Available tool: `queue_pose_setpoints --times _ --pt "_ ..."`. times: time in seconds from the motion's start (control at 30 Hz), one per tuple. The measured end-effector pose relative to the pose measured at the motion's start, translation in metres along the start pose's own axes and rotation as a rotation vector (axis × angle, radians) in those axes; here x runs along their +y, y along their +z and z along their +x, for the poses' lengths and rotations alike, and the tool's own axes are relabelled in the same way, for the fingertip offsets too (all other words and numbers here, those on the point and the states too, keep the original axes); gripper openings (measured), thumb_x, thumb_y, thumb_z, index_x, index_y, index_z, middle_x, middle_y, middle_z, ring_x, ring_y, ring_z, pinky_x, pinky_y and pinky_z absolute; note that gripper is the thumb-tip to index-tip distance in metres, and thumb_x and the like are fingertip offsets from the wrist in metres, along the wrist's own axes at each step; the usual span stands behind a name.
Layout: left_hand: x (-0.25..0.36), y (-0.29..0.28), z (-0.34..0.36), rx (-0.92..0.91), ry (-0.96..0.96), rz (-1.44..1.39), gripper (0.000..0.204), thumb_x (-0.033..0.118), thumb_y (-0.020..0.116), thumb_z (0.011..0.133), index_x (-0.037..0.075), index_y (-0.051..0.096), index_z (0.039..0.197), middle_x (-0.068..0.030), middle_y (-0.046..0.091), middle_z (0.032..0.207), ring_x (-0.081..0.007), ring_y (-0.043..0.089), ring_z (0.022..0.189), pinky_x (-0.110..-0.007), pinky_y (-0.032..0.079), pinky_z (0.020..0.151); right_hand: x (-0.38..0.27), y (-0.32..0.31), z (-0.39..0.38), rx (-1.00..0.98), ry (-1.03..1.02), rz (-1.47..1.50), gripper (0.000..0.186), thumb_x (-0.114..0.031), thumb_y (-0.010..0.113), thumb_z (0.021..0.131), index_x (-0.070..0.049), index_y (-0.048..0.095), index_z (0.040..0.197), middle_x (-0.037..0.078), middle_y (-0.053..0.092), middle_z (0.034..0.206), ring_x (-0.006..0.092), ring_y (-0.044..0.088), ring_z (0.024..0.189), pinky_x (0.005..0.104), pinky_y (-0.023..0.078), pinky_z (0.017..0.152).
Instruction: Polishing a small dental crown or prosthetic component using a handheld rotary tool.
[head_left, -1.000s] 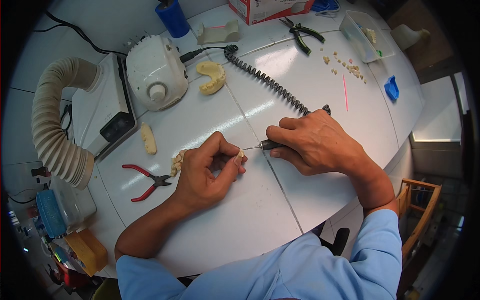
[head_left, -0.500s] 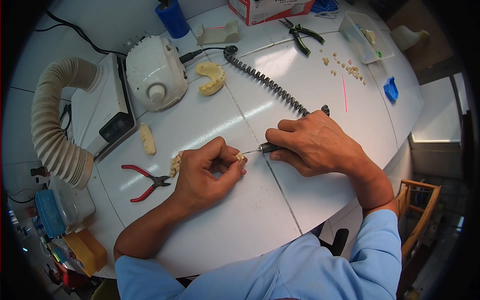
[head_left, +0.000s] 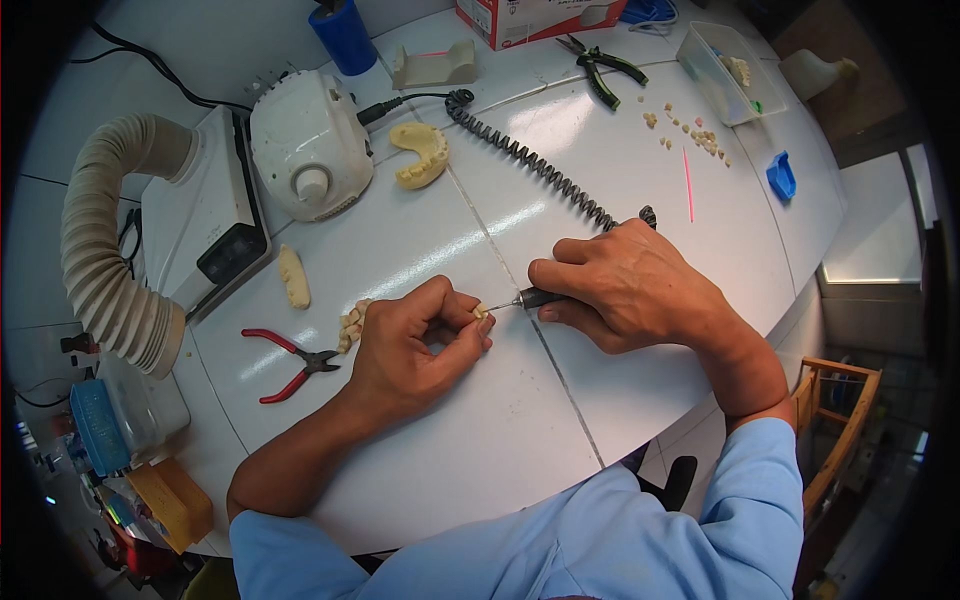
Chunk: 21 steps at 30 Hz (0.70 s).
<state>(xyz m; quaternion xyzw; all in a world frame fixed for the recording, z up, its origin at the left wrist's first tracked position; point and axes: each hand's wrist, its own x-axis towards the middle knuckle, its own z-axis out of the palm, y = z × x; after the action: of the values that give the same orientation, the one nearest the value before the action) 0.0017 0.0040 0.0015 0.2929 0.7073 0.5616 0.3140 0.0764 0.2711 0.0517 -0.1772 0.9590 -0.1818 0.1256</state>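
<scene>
Between the thumb and fingertips of my left hand (head_left: pixel 415 340) is a small cream tooth-shaped piece (head_left: pixel 481 311). My right hand (head_left: pixel 630 290) is closed round a dark rotary handpiece (head_left: pixel 538 297), whose thin metal bit points left and meets the piece or comes very near it. A black coiled cord (head_left: pixel 540 165) runs from behind my right hand to a white control unit (head_left: pixel 310 145). Several cream tooth-like pieces (head_left: pixel 352 325) lie just beyond my left wrist, partly hidden by it. Red-handled pliers (head_left: pixel 295 366) rest to their left.
A yellowish dental arch model (head_left: pixel 424 158) and a cream elongated block (head_left: pixel 294 277) lie farther back. A ribbed hose (head_left: pixel 110 230) arches at left. Toward the far right are green-handled pliers (head_left: pixel 600 72), loose tooth pieces (head_left: pixel 705 138), a pink stick (head_left: pixel 688 185), a blue piece (head_left: pixel 782 177) and a clear box (head_left: pixel 712 85).
Almost nothing differs. Both hands keep their grip in nearly the same place, and the view has shifted very slightly.
</scene>
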Motion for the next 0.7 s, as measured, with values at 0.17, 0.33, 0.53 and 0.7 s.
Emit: queue_pose_setpoints --times 0.17,0.33,0.53,0.7 --pt "-0.0007 -0.0005 -0.0003 -0.003 0.009 0.01 0.009 -0.004 0.069 0.101 -0.006 0.063 0.095 -0.0162 0.078 0.098 -0.0181 0.08 0.087 -0.031 0.067 0.078 -0.0014 0.002 0.0004 0.031 0.01 -0.012 0.027 -0.039 0.07 0.105 -0.012 0.067 0.105 0.006 0.066 0.076 0.0296 0.068 0.061 0.0446 0.051 0.057" --pt "0.0007 -0.0005 0.0002 -0.007 0.0 0.032 0.009 -0.004 0.069 0.101 -0.006 0.063 0.094 -0.016 0.078 0.098 -0.018 0.08 0.086 -0.03 0.068 0.077 0.0004 -0.001 0.0005 -0.022 -0.004 0.01 0.027 -0.039 0.071 0.104 -0.012 0.067 0.104 0.006 0.066 0.076 0.0294 0.068 0.061 0.0448 0.051 0.057" --pt "-0.0005 -0.0009 0.0003 -0.007 0.023 0.029 0.01 -0.003 0.069 0.102 -0.006 0.062 0.095 -0.0157 0.078 0.096 -0.0181 0.08 0.085 -0.03 0.067 0.076 -0.0022 0.0025 0.0006 0.034 0.027 -0.014 0.027 -0.039 0.07 0.105 -0.012 0.067 0.103 0.007 0.066 0.076 0.0301 0.068 0.061 0.0451 0.051 0.056" --pt "0.0061 0.0017 0.0 0.015 -0.078 -0.139 0.007 -0.002 0.065 0.107 -0.004 0.061 0.112 -0.0171 0.077 0.108 -0.0187 0.08 0.096 -0.029 0.066 0.085 -0.0032 0.0018 0.0012 0.035 0.057 0.007 0.028 -0.036 0.069 0.106 -0.009 0.066 0.108 0.009 0.066 0.076 0.0333 0.068 0.062 0.0472 0.05 0.057"
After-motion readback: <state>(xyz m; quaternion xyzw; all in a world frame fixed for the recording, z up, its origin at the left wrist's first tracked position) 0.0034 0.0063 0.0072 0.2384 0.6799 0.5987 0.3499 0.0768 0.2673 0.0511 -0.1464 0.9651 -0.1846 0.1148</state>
